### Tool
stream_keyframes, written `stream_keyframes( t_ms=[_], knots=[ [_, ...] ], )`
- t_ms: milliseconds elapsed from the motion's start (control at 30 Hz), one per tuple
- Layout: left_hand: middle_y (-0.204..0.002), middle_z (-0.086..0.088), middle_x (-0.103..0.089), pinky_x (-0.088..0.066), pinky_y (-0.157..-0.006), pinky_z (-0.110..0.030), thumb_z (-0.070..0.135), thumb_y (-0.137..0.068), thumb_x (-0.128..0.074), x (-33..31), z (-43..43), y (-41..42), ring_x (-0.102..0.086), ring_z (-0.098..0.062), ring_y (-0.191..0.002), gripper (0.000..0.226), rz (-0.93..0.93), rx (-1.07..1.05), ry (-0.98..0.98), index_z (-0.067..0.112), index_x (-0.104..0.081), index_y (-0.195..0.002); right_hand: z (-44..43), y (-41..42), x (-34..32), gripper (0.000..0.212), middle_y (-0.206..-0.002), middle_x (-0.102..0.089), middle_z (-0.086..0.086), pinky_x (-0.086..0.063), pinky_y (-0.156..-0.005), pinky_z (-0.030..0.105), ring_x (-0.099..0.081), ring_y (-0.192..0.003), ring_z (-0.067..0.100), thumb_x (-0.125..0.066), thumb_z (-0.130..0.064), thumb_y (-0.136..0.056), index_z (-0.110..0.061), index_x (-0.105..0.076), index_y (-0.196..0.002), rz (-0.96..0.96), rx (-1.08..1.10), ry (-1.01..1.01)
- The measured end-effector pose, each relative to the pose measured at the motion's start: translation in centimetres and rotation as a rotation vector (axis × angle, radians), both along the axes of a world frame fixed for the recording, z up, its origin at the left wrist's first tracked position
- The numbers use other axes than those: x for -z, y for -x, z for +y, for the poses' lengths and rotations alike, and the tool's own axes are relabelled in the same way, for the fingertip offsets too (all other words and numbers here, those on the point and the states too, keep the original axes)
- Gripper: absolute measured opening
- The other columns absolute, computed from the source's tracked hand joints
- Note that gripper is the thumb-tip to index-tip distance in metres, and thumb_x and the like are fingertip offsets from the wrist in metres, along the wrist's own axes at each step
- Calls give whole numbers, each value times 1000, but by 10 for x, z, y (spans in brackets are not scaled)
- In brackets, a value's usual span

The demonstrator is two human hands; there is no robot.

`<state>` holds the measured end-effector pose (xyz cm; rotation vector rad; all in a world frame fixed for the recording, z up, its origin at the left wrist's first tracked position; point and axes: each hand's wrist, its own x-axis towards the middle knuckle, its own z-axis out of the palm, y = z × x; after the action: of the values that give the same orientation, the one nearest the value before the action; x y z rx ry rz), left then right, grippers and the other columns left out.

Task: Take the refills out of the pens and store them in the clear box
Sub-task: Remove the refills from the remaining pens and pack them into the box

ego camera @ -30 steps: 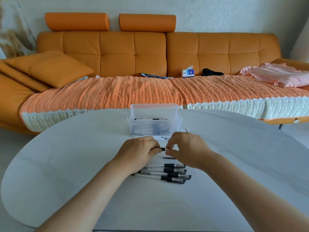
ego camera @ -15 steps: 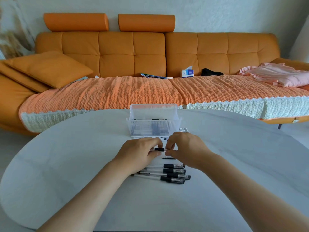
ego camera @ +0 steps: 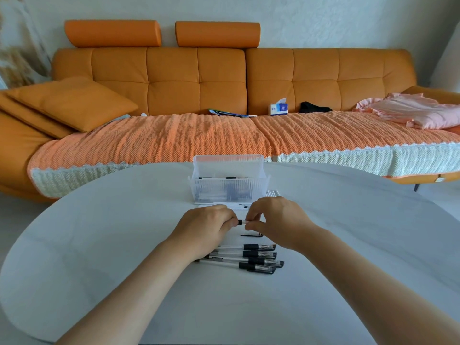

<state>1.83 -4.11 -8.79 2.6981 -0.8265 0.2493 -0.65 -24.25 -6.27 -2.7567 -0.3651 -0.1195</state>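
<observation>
My left hand grips the barrel of a clear pen with a black grip, held level just above the table. My right hand pinches the pen's tip end. Only a short piece of the pen shows between the two hands. Several more clear pens with black grips lie side by side on the table below my hands. A black pen cap lies between them and my hands. The clear box stands open behind my hands, with dark refills inside.
The white oval table carries everything. White pen parts lie beside and in front of the box. Behind the table runs an orange sofa with a tissue box, a cushion and pink cloth on it.
My hands have drawn slightly apart along the pen, so a little more of the black grip and clear tip shows between them. The pens on the table and the box have not moved.
</observation>
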Motion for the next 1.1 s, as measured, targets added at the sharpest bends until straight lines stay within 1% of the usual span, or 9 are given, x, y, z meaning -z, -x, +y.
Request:
stream_keyframes(
  t_ms=[133,267,367,600,700,800,867,933,1100],
  knots=[
    [-93,16,-61,-40,-67,-25,50,-96,-46,-5,1,1,-57,-5,-86,22,1,0,-13,36,-62,-101,-2,-1,1,11,-95,-68,-18,-50,-75,26,-57,-82,4,-66,-41,-90,-31,-69,-95,-11,0,3],
    [-95,18,-60,-43,-71,-27,43,-97,-48,-9,13,-5,-56,-5,-88,16,37,-36,-6,35,-61,-101,-10,-3,1,10,-95,-65,-17,-48,-73,27,-58,-86,9,-61,-40,-93,-32,-67,-94,-27,29,27],
    [-89,21,-55,-37,-65,-24,39,-98,-46,-13,27,-11,-52,-7,-85,14,75,-91,-18,34,-58,-94,-18,-7,2,10,-97,-65,-15,-47,-72,28,-59,-88,11,-58,-41,-95,-34,-65,-95,-20,87,58],
    [-94,17,-58,-39,-64,-26,39,-88,-56,-16,47,-16,-57,-11,-88,7,-38,-318,-27,33,-58,-85,-28,-11,5,12,-98,-66,-12,-49,-70,29,-61,-89,14,-57,-41,-94,-33,-66,-95,24,191,96],
    [-100,24,-58,-39,-64,-22,41,-88,-60,-18,36,-8,-56,-2,-88,7,-84,-218,79,38,-63,-94,-20,-8,4,10,-97,-65,-14,-47,-69,28,-59,-87,11,-58,-42,-94,-34,-65,-94,9,118,30],
    [-103,24,-60,-33,-60,-13,42,-88,-64,-13,19,0,-58,0,-87,13,-132,-94,63,40,-66,-101,-11,-4,4,9,-96,-65,-16,-49,-73,27,-57,-85,7,-61,-41,-94,-34,-66,-95,-21,48,-32],
    [-99,21,-62,-32,-56,-14,38,-88,-66,-10,13,-1,-61,-4,-84,10,-161,-78,52,37,-69,-97,-8,-3,4,9,-95,-64,-18,-47,-72,26,-57,-84,6,-63,-41,-93,-33,-67,-95,-26,39,-39],
    [-95,19,-64,-36,-56,-18,35,-89,-66,-9,14,-5,-62,-6,-83,8,-157,-94,57,36,-71,-94,-10,-4,4,9,-94,-64,-19,-46,-69,23,-57,-84,5,-66,-40,-91,-33,-68,-96,-12,51,-34],
    [-94,17,-61,-37,-56,-20,38,-91,-62,-7,21,-11,-59,-6,-81,10,-130,-137,52,36,-71,-94,-20,-9,7,11,-99,-64,-17,-39,-64,20,-57,-88,6,-70,-38,-88,-33,-69,-98,32,137,43]
  ],
)
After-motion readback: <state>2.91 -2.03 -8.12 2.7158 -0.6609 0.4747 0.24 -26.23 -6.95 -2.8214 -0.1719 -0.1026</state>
